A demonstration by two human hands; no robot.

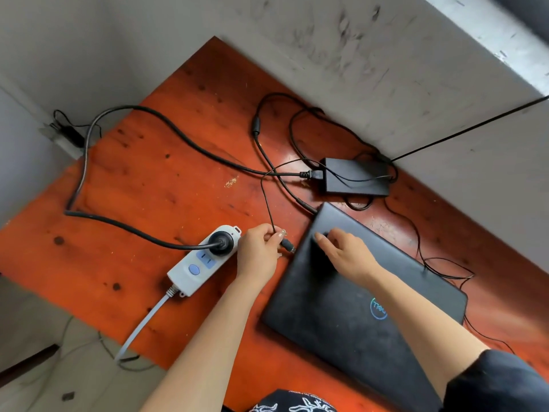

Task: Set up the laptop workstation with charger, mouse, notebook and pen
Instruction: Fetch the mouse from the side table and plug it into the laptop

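Observation:
A closed black laptop point(341, 316) lies at an angle on the orange-red wooden table point(142, 185). My right hand point(347, 251) rests flat on its lid near the far corner, holding nothing. My left hand point(258, 251) pinches a thin black cable just behind its metal-tipped plug point(287, 245), which sits close to the laptop's left edge. The black charger brick point(356, 179) lies behind the laptop. Its thin lead ends at the laptop's far corner point(312, 208). No mouse, notebook or pen is in view.
A white power strip point(193, 275) lies left of my left hand, with the charger's thick black cord point(133, 230) plugged into it. Loose cables loop across the table's far side. A grey wall borders the table at the back, with a wall socket point(68, 138) at far left.

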